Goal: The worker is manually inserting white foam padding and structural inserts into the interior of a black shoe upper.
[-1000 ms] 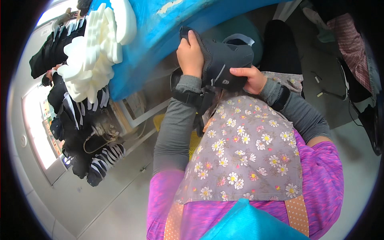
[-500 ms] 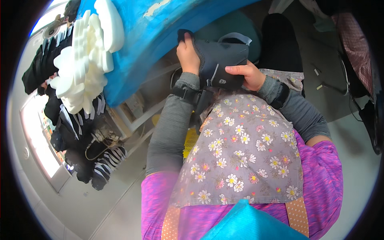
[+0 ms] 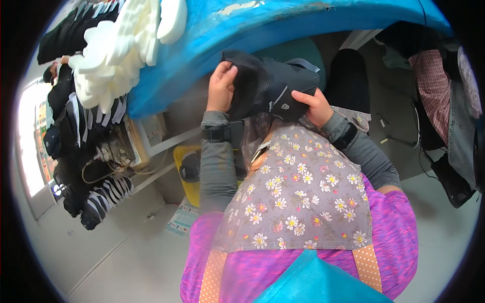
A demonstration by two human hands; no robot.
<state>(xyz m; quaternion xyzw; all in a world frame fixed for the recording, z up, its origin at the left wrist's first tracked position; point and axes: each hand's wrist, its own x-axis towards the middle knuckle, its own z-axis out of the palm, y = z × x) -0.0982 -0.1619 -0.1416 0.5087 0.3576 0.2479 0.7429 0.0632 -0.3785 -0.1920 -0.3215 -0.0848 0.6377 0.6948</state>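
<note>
A dark grey and black fabric piece, apparently a shoe upper (image 3: 290,83), is held between my hands above my lap. It has a ribbed mesh part, a small pale emblem and a light grey loop along its far edge. My left hand (image 3: 222,85) pinches the soft black edge at its left end, where the piece opens out. Thumb on top, my right hand (image 3: 314,105) grips the right end; its other fingers are mostly hidden underneath. A patterned apron (image 3: 303,192) covers my lap just below the piece.
A blue-covered table (image 3: 222,30) curves across the far side. White foam soles (image 3: 113,55) are stacked at its left end, beside hanging black-and-white pieces (image 3: 76,118). A yellow basket (image 3: 189,189) sits low at left; draped clothes (image 3: 432,86) are at right.
My left hand has moved left and slightly down, spreading the upper's black end wider. My right hand keeps its grip. The view has shifted, revealing more of the yellow basket.
</note>
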